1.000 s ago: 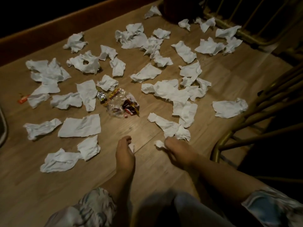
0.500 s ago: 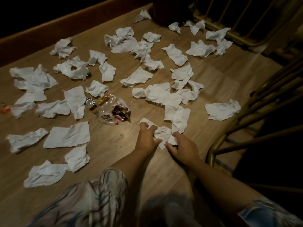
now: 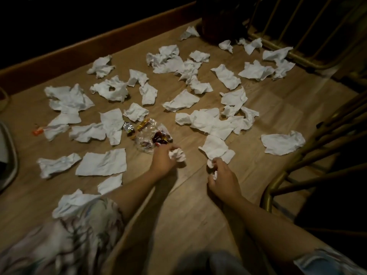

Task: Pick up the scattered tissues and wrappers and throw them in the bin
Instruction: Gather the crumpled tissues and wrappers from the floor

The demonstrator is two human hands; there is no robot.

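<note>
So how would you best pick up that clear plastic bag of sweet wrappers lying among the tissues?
Pinch the clear bag at its loose, crinkled near edge, coming from above on the near side where the left hand is. The film lies slack on the floor, so it should bunch easily; lift gently, since wrappers might spill.

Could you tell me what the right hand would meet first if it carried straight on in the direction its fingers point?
Probably the flat tissue just ahead; the right hand, holding a small wad, already pinches its near corner.
</note>
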